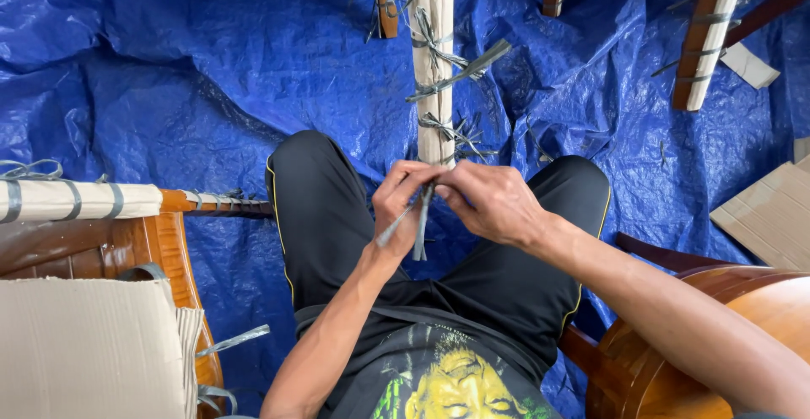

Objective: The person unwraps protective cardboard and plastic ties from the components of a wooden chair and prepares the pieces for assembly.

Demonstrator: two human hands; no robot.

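Both hands meet at the frame's centre: left hand (403,204) and right hand (489,200) pinch a flat grey plastic strap (419,221) at the near end of a paper-wrapped wooden leg (434,56). Judged best: keep the strap taut and flat against the wrapping.

The tarp (211,73) on the floor is blue woven plastic, crinkled and faintly shiny. The pole (434,56) is wrapped in pale matt paper and tied with flat grey plastic straps (460,71), dull-surfaced. The chair frames (700,335) are reddish-brown wood, varnished to a gloss. The cardboard (84,347) is matt, with a ribbed edge. The trousers (321,208) are smooth black cloth.
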